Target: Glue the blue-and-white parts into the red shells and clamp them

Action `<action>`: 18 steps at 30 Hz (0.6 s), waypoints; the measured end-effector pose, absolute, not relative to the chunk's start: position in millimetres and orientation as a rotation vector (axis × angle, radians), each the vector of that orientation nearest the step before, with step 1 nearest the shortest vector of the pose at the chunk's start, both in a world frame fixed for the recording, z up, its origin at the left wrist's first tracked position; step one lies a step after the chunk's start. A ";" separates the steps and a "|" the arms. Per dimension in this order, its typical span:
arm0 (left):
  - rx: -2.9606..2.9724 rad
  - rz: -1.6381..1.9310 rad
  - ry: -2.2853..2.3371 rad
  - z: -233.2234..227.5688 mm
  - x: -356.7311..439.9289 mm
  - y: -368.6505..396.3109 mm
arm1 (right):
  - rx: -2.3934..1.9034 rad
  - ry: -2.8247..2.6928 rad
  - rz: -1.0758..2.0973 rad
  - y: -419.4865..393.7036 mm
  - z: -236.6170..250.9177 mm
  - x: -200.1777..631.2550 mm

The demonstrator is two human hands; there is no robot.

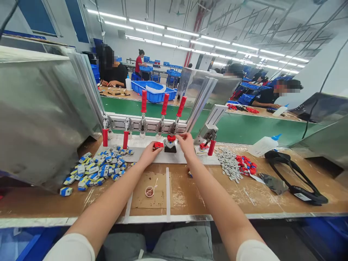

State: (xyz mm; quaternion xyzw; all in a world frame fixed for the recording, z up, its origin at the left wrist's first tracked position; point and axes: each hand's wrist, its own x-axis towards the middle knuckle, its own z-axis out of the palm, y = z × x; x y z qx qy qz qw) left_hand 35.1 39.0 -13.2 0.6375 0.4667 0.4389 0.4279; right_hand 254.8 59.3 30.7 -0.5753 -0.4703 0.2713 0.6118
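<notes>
My left hand [149, 152] rests on the white jig plate [141, 154] and pinches a small red part [158, 145]. My right hand [185, 142] reaches to a black block [170, 146] topped by a red part [171, 138], fingers touching it under a toggle clamp [176, 119]. A row of red-handled toggle clamps [143, 110] stands behind. Two clamps at the left [104, 136] have their handles down.
A heap of blue, white and yellow small parts [94, 168] lies left. Grey pieces [230, 165] and red parts [246, 165] lie right, with a squeeze bottle [262, 145] and black strap [293, 174]. A small glue cup [149, 191] sits near me. Other people work at benches beyond.
</notes>
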 end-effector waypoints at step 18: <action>1.846 0.992 1.261 -28.6 85.0 80.9 | -1.511 -2.376 0.464 -76.1 10.0 283.4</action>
